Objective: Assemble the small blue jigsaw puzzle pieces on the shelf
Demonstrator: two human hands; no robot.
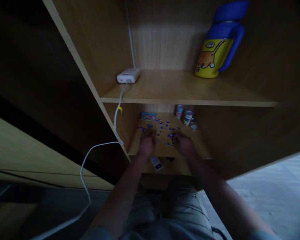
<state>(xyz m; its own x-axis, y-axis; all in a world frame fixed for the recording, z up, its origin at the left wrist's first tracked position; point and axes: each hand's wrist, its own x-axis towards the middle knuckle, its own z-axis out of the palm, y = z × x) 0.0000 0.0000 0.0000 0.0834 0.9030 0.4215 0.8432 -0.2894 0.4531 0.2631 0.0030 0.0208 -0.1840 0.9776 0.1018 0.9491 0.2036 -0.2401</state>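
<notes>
Small jigsaw puzzle pieces (162,127), mostly blue-backed or dark, lie scattered over the lower shelf. My left hand (148,141) is among them on the left, its fingers curled down and together; whatever is in them is hidden. On the right, my right hand (184,145) has thumb and fingers closed at the edge of a small joined patch of puzzle (170,142), where they pinch a piece. That patch shows yellow and blue parts. Behind the loose pieces lies a colourful picture card (148,116) with cartoon figures, flat against the back left corner.
Two printed tins (179,111) stand at the back right, with round metal lids (193,127) beside them. Above, the upper shelf (165,86) holds a white device (128,76) with a dangling cable (115,123) and a blue-yellow bottle (212,50). A power bank (156,163) lies below.
</notes>
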